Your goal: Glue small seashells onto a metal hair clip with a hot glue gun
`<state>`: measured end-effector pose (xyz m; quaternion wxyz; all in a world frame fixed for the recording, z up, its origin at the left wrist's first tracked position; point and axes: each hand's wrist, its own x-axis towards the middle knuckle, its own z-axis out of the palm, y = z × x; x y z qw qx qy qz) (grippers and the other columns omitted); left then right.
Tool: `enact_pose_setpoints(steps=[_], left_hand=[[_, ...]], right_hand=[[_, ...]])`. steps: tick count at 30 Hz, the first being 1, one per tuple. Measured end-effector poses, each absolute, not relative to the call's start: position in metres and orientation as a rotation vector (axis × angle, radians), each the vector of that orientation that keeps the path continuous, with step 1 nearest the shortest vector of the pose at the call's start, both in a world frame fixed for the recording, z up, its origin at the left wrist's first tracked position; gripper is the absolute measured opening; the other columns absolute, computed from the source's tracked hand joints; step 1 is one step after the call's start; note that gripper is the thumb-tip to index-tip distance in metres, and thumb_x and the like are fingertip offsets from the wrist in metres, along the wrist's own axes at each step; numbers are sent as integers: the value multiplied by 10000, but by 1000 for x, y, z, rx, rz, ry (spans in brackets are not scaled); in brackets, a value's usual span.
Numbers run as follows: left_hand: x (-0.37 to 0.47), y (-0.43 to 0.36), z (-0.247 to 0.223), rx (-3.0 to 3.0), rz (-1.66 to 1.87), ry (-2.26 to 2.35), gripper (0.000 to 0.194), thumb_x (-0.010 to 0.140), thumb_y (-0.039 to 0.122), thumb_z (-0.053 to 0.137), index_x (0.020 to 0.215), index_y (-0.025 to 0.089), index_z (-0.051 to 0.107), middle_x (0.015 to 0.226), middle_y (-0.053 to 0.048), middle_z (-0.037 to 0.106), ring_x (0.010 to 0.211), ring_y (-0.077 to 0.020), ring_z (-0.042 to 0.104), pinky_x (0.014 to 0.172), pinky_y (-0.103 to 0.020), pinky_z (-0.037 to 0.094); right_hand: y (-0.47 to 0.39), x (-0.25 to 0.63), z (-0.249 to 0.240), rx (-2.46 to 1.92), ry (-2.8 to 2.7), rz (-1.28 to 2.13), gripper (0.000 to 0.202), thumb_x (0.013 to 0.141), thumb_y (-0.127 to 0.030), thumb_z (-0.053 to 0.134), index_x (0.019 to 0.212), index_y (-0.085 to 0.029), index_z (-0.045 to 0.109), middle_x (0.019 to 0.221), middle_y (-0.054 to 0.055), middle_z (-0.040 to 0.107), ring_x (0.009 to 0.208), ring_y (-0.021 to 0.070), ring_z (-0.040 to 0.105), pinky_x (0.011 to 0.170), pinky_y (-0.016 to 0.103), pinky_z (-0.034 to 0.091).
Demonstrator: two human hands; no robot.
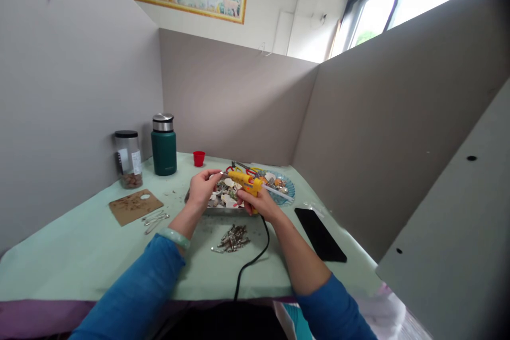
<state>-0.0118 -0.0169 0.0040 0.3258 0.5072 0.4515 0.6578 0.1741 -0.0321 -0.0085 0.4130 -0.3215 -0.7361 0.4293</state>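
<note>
My right hand (255,202) is wrapped round the handle of a yellow hot glue gun (244,181). A whitish glue stick (279,193) sticks out of its back end, and a black cord (252,261) runs down from it. At the nozzle my left hand (203,187) pinches a small thing between thumb and fingertips; it is too small to name. Below both hands stands a metal tray (225,211) heaped with pale, shell-like pieces (229,199), partly hidden by the hands. Nearer to me lies a pile of small metal clips or pins (233,238).
On the left are a brown card (135,206), large safety pins (156,219), a clear jar (129,162) and a green flask (163,146). A red cup (198,158) stands behind. To the right are a blue dish (287,183) and a black flat slab (320,235). Partitions enclose the table.
</note>
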Motion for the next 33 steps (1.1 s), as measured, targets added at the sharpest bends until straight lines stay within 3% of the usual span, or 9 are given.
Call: enact_pose_setpoints(steps=[33], left_hand=[[-12, -18, 5, 1369, 1794, 1224, 372, 614, 394, 690, 883, 137, 702, 468, 49, 490, 429, -90, 413, 442, -210, 313]], right_hand=[[-30, 174, -11, -824, -1864, 1071, 342, 806, -492, 558, 767, -158, 619, 441, -48, 482, 378, 72, 417, 392, 191, 307]])
